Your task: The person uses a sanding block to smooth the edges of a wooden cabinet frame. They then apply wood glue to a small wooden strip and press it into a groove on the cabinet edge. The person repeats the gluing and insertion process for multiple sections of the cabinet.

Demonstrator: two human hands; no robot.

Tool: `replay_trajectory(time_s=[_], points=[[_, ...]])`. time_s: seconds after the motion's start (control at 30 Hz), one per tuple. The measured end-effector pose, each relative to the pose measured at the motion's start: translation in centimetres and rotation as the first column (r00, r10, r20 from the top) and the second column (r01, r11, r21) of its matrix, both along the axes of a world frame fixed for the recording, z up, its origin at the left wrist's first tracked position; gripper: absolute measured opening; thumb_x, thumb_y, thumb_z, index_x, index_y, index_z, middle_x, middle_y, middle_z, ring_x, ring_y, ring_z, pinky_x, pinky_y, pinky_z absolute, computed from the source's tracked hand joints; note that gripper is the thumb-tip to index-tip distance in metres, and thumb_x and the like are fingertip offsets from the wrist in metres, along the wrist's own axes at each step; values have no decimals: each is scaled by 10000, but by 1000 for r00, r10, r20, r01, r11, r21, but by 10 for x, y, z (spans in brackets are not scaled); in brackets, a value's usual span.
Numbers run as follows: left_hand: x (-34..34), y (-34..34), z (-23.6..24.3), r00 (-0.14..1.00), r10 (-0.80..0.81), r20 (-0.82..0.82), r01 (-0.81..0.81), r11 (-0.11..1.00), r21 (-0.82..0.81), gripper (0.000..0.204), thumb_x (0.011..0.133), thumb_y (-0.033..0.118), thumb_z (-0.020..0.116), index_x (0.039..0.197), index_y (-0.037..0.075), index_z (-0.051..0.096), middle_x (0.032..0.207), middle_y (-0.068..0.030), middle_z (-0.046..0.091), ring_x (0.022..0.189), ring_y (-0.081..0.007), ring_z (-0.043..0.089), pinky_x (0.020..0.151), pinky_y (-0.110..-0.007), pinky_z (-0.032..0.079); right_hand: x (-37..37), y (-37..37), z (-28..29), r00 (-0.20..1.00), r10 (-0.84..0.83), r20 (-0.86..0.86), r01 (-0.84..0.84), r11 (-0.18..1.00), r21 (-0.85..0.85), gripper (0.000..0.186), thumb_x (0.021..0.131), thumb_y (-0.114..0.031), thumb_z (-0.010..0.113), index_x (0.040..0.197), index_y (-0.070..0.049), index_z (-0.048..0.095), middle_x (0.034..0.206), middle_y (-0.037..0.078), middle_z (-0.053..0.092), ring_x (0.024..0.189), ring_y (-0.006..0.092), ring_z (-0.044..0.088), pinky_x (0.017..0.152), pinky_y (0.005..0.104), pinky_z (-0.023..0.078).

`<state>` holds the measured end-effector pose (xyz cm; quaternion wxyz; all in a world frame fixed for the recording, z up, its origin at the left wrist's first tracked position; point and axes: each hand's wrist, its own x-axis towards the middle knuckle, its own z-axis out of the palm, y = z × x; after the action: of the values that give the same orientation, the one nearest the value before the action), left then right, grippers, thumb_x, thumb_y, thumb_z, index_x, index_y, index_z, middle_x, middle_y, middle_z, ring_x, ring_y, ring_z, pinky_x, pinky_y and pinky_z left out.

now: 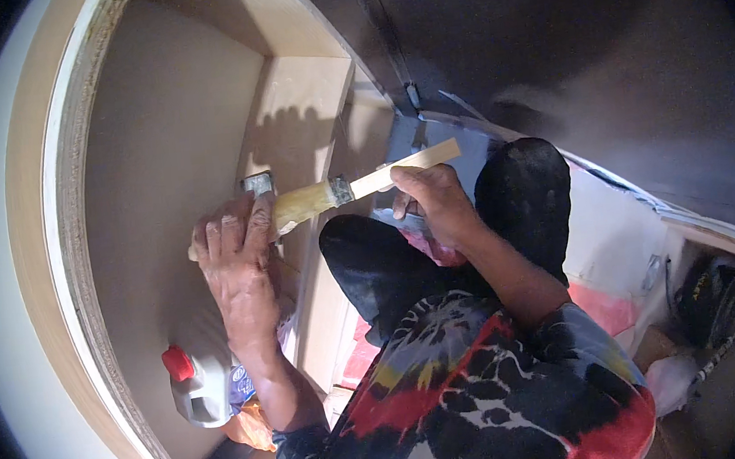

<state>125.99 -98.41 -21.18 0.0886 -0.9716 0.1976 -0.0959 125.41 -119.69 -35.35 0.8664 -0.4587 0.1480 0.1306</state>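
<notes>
A long tool [305, 204] lies across between my hands, its yellow section on the left, a dark grey band in the middle and a flat pale wooden handle on the right. My left hand [237, 251] is bent over its left end, fingers gripping there. With my right hand [435, 196] I pinch the wooden handle, thumb on top. A grey metal block [257, 183] shows just beyond my left fingertips; whether it belongs to the tool I cannot tell. My left fingers hide the tool's far end.
A wooden cabinet side [77, 248] curves along the left. Inside stands a pale jug with a red cap [178, 363], near orange plastic [249, 425]. My bent knees [524, 197] are close to my hands. A dark panel [579, 41] rises at right; a black bag-like item [715, 298] lies lower right.
</notes>
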Motion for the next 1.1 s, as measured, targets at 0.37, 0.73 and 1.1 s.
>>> replay_trajectory(time_s=[0.37, 0.73, 1.1], points=[[8, 2, 2, 995, -45, -88, 55, 992, 111, 388, 814, 77, 511, 1188, 48, 608, 1152, -111, 600, 1104, -312, 535, 1022, -481, 372, 3, -1, -15, 993, 111, 38, -107, 990, -91, 344, 943, -278, 554, 984, 46, 663, 696, 68, 627, 581, 120, 568, 575, 262, 435], [11, -4, 0, 994, -35, -108, 44, 995, 84, 365, 824, 85, 506, 1173, 49, 607, 1143, -124, 607, 1121, -322, 530, 1031, -477, 362, 6, -3, -6, 986, 156, -66, -160, 984, -79, 312, 937, -298, 562, 968, -1, 653, 621, 56, 614, 531, 92, 514, 512, 247, 378], [15, 6, -3, 993, -19, -120, 27, 998, 61, 381, 794, 105, 528, 1162, 47, 612, 1151, -119, 606, 1119, -328, 531, 1021, -486, 364, 5, 5, -26, 996, 77, -41, -76, 997, 16, 277, 935, -245, 574, 983, 16, 653, 699, 46, 637, 547, 104, 568, 527, 241, 401]])
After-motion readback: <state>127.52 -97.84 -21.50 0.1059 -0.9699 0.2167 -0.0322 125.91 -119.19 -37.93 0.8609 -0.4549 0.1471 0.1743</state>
